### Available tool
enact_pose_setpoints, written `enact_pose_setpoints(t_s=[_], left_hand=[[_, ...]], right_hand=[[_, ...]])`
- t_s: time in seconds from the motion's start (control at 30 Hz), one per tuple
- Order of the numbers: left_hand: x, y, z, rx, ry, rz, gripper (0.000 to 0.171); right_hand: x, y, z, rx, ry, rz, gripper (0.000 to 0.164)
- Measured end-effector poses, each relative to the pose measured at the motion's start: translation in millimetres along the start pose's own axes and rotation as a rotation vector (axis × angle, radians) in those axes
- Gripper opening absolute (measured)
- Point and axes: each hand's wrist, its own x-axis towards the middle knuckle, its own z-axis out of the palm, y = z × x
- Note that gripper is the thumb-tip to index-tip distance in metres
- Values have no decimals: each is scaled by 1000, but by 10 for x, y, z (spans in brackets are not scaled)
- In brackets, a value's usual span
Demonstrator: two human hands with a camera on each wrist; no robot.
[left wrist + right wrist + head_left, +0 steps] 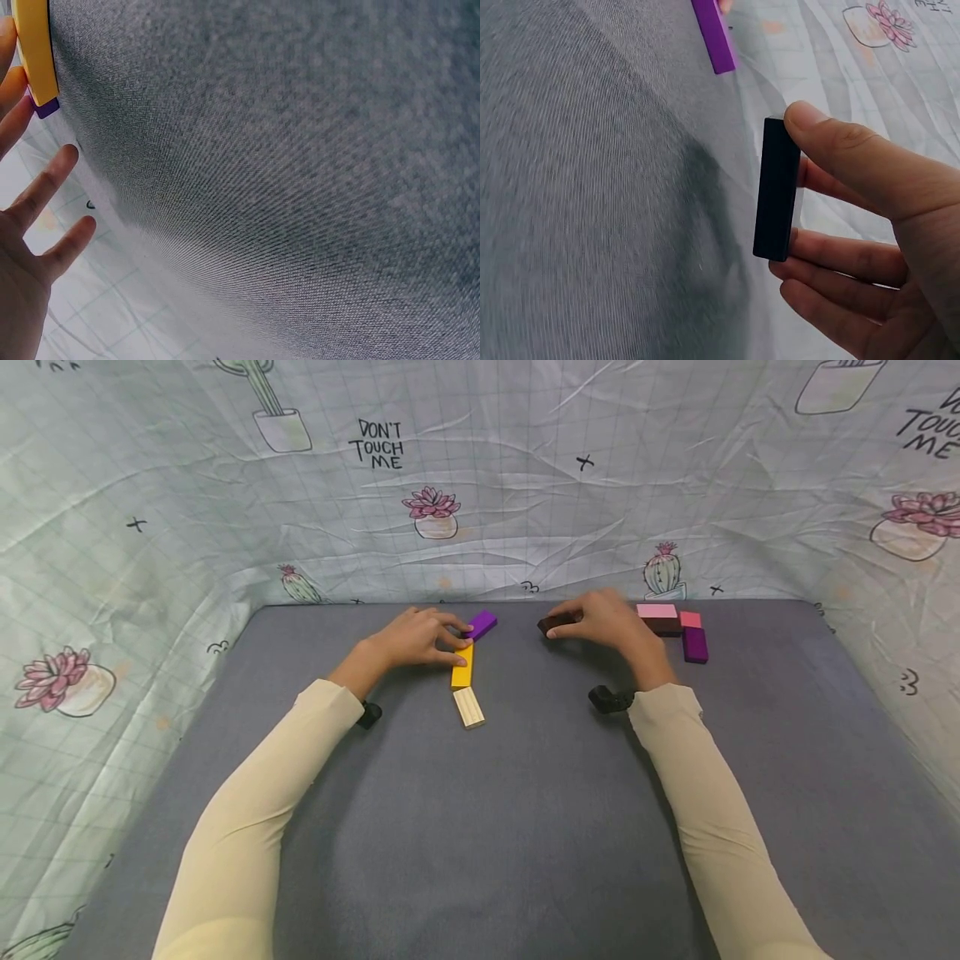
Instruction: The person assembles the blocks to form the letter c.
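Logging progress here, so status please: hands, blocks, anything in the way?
Left hand touching yellow block; right hand pinching dark block. Yellow block lies between purple block and pale block. No obstruction seen between yellow and dark blocks.

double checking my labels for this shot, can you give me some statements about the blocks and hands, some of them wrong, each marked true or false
1. The right hand holds a dark block. True.
2. The pale wooden block is the farthest from the person in its row. False: it is the nearest, and the bright purple block is the farthest.
3. The left hand touches the yellow block. True.
4. The larger pink block lies left of the yellow block. False: it lies to the right of it.
5. Both sleeves are cream. True.
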Motion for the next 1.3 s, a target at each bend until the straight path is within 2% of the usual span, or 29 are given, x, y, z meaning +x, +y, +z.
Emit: enact_pose_setpoints(t_s=[0.2, 0.43, 0.53, 0.77, 0.9, 1.0, 1.3], left_hand=[[-16, 6, -4, 2, -6, -5, 47], [-35, -10, -11, 5, -10, -11, 48], [-45, -22, -12, 6, -12, -18, 48], [-32, -6, -10, 3, -8, -18, 48], [-15, 13, -3, 10, 1, -9, 48], [-12, 12, 1, 14, 1, -2, 47], [3, 5, -12, 21, -20, -8, 48]], right_hand=[[186, -17, 93, 12, -49, -13, 46], [429, -86, 135, -17, -82, 16, 46], [531, -186, 111, -63, -110, 2, 45], [738, -393, 30, -254, -205, -70, 44], [819, -417, -18, -326, -246, -52, 43], [862, -432, -36, -339, -263, -20, 44], [922, -499, 11, -351, -234, 43, 43]])
